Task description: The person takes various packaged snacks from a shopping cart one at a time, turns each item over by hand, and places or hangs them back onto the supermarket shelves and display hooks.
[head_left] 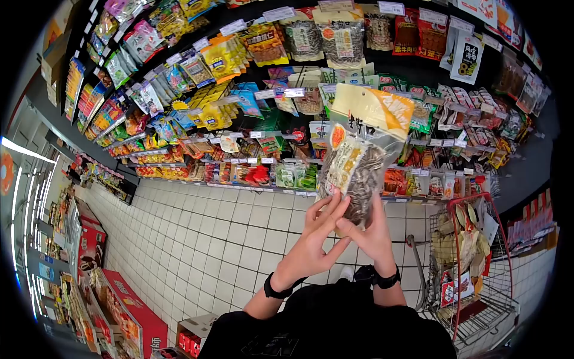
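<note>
A clear bag of sunflower seeds (365, 158) with a cream and orange top is held upright before me, its label facing me. My left hand (320, 233) has its fingers against the lower left front of the bag. At the lower right, my right hand (372, 236) grips the bag's bottom corner, thumb in front and the other fingers partly hidden behind it. Both wrists wear black bands. Similar seed bags (341, 37) hang on the upper rack behind.
Shelves of packaged snacks (221, 57) curve across the far side. A wire shopping cart (472, 299) with packages inside stands at my right. Red display boxes (128, 305) and an open carton (194, 335) are at lower left. White tiles (197, 233) cover the floor.
</note>
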Demonstrator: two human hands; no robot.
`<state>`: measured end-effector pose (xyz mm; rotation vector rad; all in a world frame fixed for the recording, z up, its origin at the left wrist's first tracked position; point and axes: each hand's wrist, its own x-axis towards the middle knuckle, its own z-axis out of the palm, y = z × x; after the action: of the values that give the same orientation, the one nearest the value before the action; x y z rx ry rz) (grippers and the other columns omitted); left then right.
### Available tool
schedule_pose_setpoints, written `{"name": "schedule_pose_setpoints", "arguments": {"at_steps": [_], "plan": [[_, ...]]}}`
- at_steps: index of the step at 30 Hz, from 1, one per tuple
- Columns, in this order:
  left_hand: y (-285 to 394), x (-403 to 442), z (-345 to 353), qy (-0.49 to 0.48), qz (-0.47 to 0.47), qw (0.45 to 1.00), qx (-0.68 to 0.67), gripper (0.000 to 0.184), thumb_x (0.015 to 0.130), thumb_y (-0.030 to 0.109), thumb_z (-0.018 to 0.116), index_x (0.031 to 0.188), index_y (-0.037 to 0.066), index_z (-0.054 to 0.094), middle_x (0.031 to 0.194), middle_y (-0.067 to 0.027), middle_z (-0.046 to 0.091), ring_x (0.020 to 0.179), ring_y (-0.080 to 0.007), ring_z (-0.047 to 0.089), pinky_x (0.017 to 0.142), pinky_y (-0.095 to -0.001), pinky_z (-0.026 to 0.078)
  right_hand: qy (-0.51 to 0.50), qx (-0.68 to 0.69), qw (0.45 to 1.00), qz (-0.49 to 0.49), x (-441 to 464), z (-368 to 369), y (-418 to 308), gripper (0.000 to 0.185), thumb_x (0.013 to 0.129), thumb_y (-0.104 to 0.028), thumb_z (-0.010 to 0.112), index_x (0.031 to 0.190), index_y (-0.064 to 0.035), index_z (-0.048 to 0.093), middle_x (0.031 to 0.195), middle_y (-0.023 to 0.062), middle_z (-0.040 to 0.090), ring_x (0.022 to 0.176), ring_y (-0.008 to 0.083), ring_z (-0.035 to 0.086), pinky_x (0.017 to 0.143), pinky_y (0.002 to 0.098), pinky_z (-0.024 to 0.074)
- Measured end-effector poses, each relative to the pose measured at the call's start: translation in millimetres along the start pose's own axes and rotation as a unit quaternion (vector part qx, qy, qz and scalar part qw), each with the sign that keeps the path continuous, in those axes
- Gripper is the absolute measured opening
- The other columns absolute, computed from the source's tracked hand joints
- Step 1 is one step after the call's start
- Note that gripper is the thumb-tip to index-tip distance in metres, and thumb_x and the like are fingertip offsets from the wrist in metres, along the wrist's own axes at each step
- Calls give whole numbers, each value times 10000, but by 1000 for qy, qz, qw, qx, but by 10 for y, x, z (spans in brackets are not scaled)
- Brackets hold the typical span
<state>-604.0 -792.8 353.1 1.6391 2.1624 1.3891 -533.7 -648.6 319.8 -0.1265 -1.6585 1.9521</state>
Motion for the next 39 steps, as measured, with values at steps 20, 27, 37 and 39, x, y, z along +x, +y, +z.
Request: {"name": "schedule_pose_setpoints", "arguments": {"at_steps": [20, 27, 37, 39], "plan": [[-1735, 1251, -299, 77, -112, 935, -328, 517, 887, 38, 641, 1324, -45, 379, 1201, -99, 557, 1091, -136, 526, 936, -278, 421, 9, 67, 990, 120, 1546, -405, 372, 619, 787, 28, 738, 1321, 16, 426, 1192, 77, 594, 1057, 141, 584, 915, 298, 482], [-2429, 2138, -615, 86, -96, 935, -330, 536, 887, 46, 645, 1336, -43, 367, 1234, -114, 555, 1117, -147, 528, 963, -289, 412, 79, -27, 990, 110, 2566, -264, 635, 644, 848, -30, 704, 1365, 63, 332, 1257, 104, 540, 1106, 142, 539, 905, 280, 475], [-3054, 3097, -648, 25, -63, 922, -380, 630, 881, 76, 664, 1391, -28, 309, 1304, -145, 499, 1166, -200, 521, 951, -317, 433, 155, -68, 983, 70, 3328, -468, 784, 544, 867, -4, 668, 1324, 57, 379, 1237, 93, 542, 1087, 135, 538, 895, 271, 466], [-3026, 3334, -757, 38, -54, 930, -362, 651, 872, 76, 665, 1409, 9, 303, 1363, -137, 445, 1161, -234, 524, 930, -354, 455, 166, -69, 982, 54, 3423, -640, 785, 540, 863, -11, 676, 1315, 59, 390, 1229, 90, 548, 1086, 130, 535, 894, 268, 461]]}}
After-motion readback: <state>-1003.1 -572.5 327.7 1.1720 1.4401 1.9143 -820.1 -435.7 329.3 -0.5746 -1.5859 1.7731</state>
